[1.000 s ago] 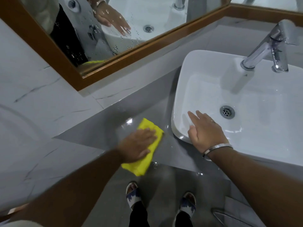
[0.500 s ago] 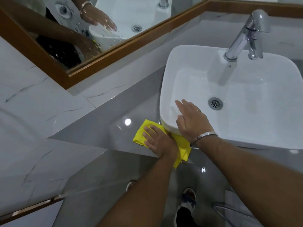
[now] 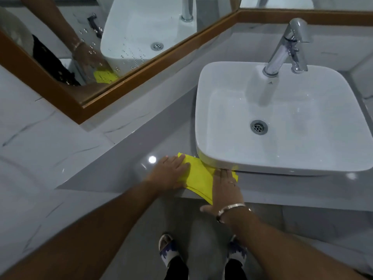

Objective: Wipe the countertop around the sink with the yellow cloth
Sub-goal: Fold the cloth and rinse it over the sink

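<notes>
White marble-look tile (image 3: 40, 138) on the left wall, veined with thin dark lines. Above it, wood-framed mirror (image 3: 121, 47), spotted with droplets, reflecting an arm, a patch of yellow and the basin. Below, glossy grey table (image 3: 113, 170) running along the wall, catching a bright ceiling-light glare just beside the left hand (image 3: 168, 173). Left hand laid flat, palm down, fingers (image 3: 179, 160) spread and straight, pressing the left part of the yellow cloth (image 3: 198, 178) onto the table, gripping nothing. Cloth folded flat at the front of the table, its far corner tucked against the base of the sink (image 3: 203, 122), its near corner hanging slightly past the table's front lip. Right hand (image 3: 225, 190) flat on the cloth's right part, fingers extended toward the sink's base with tips touching it, thumb out past the table's front lip, a ring on one finger and a metal bangle (image 3: 232, 209) at the wrist. White rectangular sink sitting on top of the table, drain (image 3: 259, 127) near its middle, chrome tap (image 3: 286, 47) rising at its back rim. Underneath, grey floor tiles (image 3: 201, 239) and two sandalled feet (image 3: 167, 249).
</notes>
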